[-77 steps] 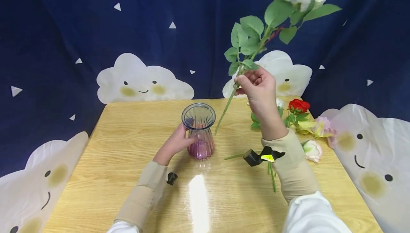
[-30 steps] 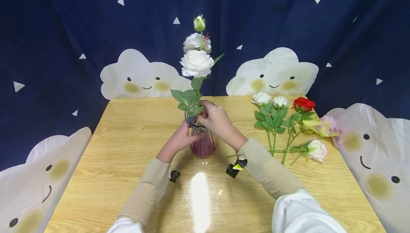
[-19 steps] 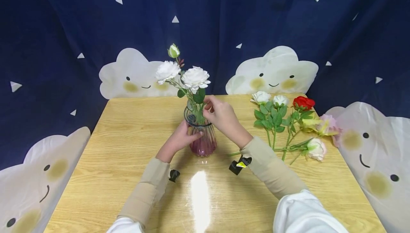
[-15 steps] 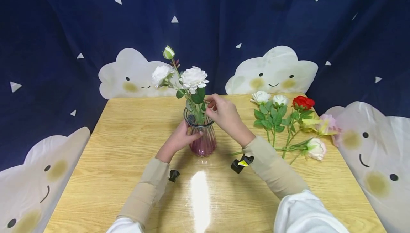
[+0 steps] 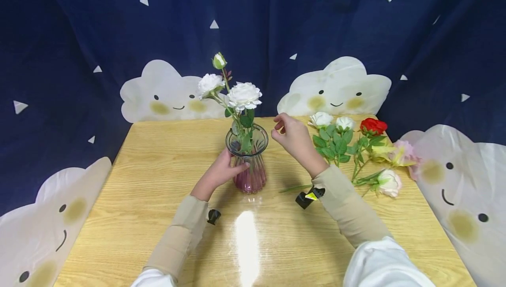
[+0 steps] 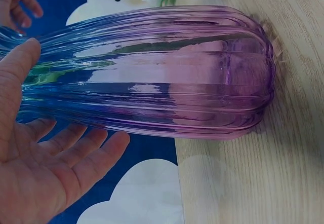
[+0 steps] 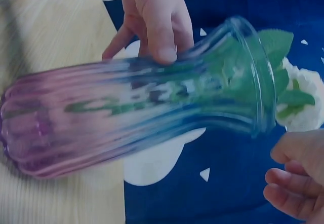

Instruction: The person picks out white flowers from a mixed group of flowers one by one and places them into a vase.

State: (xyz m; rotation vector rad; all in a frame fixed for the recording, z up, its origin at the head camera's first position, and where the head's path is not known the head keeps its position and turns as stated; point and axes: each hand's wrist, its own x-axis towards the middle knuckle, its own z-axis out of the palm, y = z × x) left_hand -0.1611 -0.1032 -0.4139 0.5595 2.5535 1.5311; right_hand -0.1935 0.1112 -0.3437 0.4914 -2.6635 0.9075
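A ribbed glass vase, bluish at the top and purple toward the base, stands upright on the wooden table. My left hand holds it below the rim from the left, thumb on the near side and fingers round the far side. In the vase leans a white rose stem with two full blooms and a bud; its green stem shows through the glass in the right wrist view. To the right of the rim, my right hand hovers with loosely bent fingers and nothing between them.
Several loose flowers lie on the right of the table: white roses, a red rose, a pink and yellow flower and a pale pink rose. Behind hangs a dark blue curtain with cloud shapes.
My right hand has lowered the white rose stem into the vase, let go of it and drawn back to the right. My left hand has stayed at the vase.
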